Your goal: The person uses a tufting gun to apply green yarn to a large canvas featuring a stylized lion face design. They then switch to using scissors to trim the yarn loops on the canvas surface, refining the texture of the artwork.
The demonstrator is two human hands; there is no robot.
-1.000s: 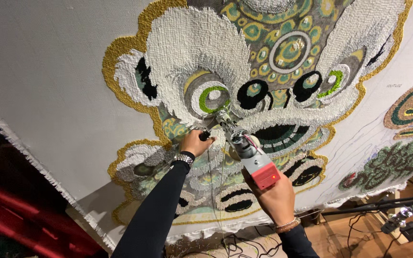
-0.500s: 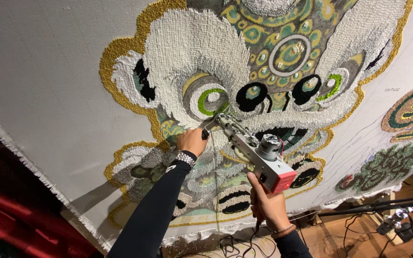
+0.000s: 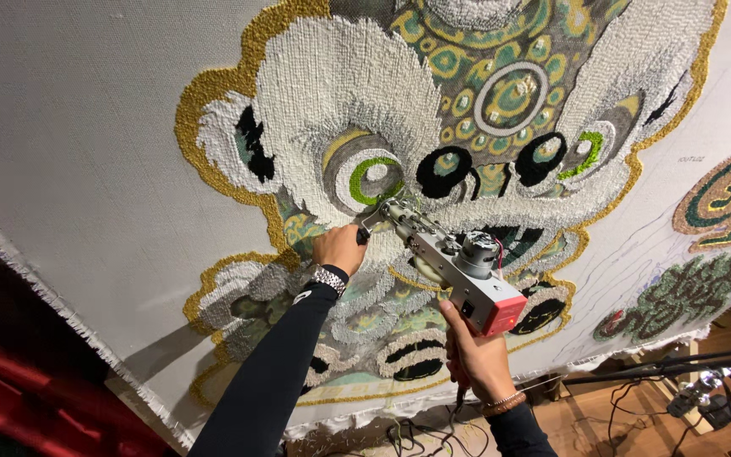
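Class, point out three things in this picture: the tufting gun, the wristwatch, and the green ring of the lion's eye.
Tufting gun (image 3: 477,283), head view: on its grey body, below the motor.
Wristwatch (image 3: 329,278), head view: on the band at the left wrist.
Green ring (image 3: 363,172), head view: on its left arc.

Wooden floor (image 3: 725,338) (cables (image 3: 636,398), perhaps lamps).

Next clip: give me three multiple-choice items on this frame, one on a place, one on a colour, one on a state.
1. Where does the tufting gun tip meet the cloth?
A. Just below the green-ringed eye
B. On bare cloth at far left
C. On the floor

2. What colour is the gun's rear end?
A. Blue
B. Red
C. Yellow

3. What does the right hand do?
A. Hangs free
B. Grips the gun's handle
C. Lies flat on the cloth

Answers: 1 A, the tip sits under that eye by the left hand; 2 B, the end cap shows red; 3 B, its fingers wrap the handle.
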